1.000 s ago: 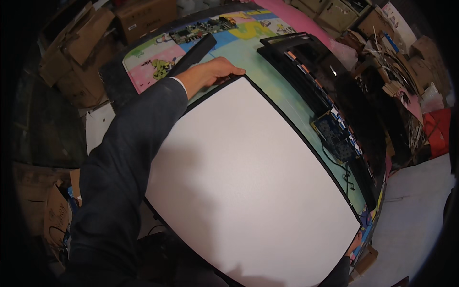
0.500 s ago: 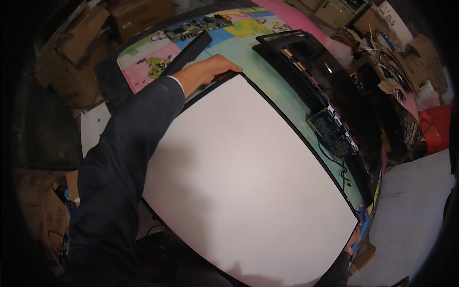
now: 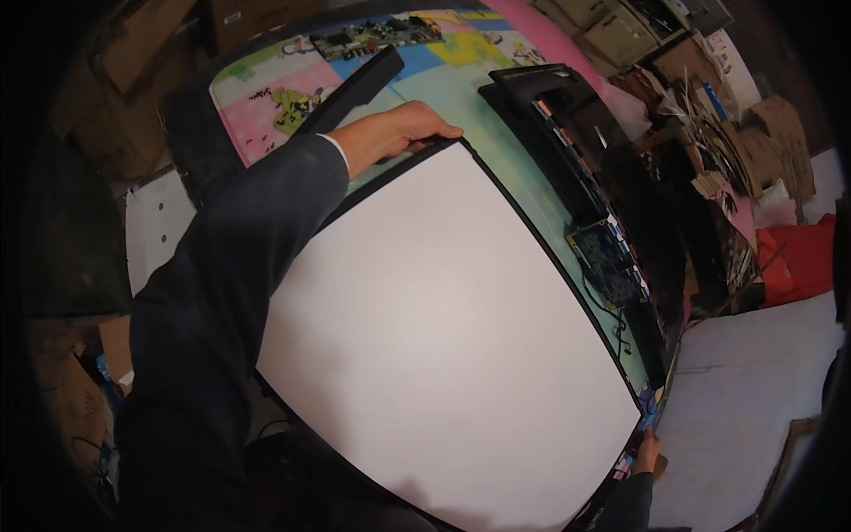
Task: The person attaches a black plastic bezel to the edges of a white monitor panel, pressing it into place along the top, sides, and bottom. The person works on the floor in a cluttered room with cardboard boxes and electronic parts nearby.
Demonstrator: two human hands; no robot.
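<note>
A large white panel (image 3: 443, 337) in a thin black frame takes up the middle of the view, like a screen's diffuser sheet in its bezel. My left hand (image 3: 403, 133) reaches across its left side and grips the far edge near the far corner, thumb over the frame and fingers curled. At the right corner, low in the view, is my right hand (image 3: 650, 452), small and partly seen. Its fingers are bent together against the frame's edge; the grip there is partly hidden. A dark long bar (image 3: 355, 89) lies just beyond my left hand.
A colourful patterned table covering (image 3: 523, 177) lies beneath the panel. To its right stands a black screen assembly (image 3: 612, 168) with a circuit board (image 3: 605, 262) and cables. Another circuit board (image 3: 377, 37) lies at the back. Cardboard boxes (image 3: 133, 97) and scrap (image 3: 709, 160) surround the table.
The view has shifted slightly, and the panel's right corner sits a little further left. My right hand shows more, now beside the corner instead of mostly behind it. My left hand keeps its grip.
</note>
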